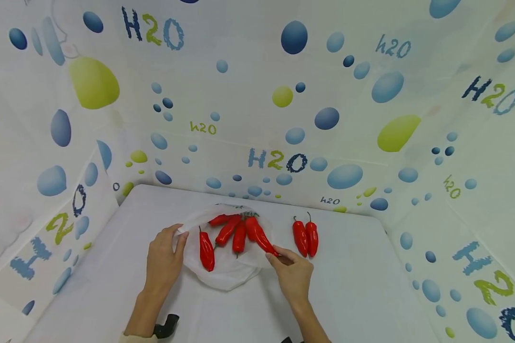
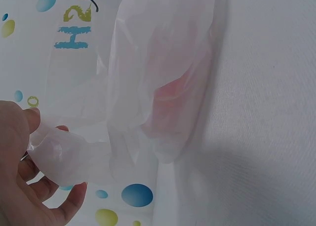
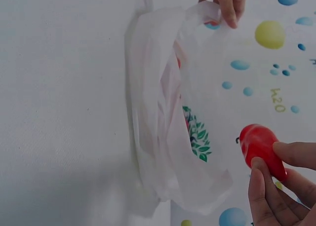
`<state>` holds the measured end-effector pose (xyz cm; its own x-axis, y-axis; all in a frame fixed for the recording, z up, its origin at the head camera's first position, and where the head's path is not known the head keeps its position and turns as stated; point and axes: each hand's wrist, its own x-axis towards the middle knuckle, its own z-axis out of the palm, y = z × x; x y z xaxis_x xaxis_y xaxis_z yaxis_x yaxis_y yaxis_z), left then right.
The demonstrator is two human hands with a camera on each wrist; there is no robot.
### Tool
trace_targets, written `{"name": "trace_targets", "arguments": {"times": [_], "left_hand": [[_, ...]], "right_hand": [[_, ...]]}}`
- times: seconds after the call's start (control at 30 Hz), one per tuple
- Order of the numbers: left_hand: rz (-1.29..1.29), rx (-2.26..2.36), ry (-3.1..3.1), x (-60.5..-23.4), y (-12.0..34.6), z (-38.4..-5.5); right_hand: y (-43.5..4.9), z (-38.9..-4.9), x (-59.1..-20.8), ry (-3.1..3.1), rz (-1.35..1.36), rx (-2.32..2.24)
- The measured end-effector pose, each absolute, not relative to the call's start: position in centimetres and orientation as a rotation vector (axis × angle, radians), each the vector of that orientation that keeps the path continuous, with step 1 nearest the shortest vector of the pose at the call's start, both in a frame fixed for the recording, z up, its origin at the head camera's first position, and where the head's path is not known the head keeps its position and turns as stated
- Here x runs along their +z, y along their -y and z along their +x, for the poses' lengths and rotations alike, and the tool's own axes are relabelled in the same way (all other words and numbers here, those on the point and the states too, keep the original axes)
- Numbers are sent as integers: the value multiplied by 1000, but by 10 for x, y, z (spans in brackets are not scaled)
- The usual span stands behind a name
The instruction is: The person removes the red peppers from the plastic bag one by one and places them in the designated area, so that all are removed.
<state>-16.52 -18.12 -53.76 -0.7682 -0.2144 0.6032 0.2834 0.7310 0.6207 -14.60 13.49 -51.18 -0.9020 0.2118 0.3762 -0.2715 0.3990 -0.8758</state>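
Observation:
A thin white plastic bag (image 1: 227,280) lies with its mouth spread, and several red chili peppers (image 1: 239,237) show in it. My left hand (image 1: 165,262) pinches the bag's left rim between thumb and fingers; the left wrist view shows the film (image 2: 64,157) drawn up in that hand. At the bag's right side, my right hand (image 1: 293,276) holds one red chili pepper (image 1: 263,242) by its tip end, its stem end toward the bag's mouth. The right wrist view shows this pepper (image 3: 259,144) pinched by thumb and fingers, apart from the bag wall.
Two more red chili peppers (image 1: 305,237) lie side by side on the white table (image 1: 360,276), right of the bag. Behind the table stands a patterned backdrop (image 1: 257,119) with blue and green drops. A dark strap-like piece (image 1: 167,326) sits beside my left wrist.

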Motion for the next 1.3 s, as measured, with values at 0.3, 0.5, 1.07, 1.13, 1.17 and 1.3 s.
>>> {"name": "trace_targets", "arguments": {"times": [0.3,0.5,1.07,1.13,1.17,1.3], "left_hand": [[-40,-960,2265,-538,181,-164],[-15,-955,2288,-536,180,-164],[-14,-955,2302,-537,180,-165],[-14,-956,2307,-537,180,-165],[-14,-955,2309,-537,180,-165],[-12,-963,2312,-536,179,-164]], "right_hand": [[-145,-145,-511,2199,25,1501],[-150,-144,-510,2190,10,1483],[-168,-148,-509,2174,-26,1429],[-171,-149,-509,2170,-27,1431],[-173,-149,-509,2169,-31,1429],[-178,-152,-511,2174,-76,1418]]}}
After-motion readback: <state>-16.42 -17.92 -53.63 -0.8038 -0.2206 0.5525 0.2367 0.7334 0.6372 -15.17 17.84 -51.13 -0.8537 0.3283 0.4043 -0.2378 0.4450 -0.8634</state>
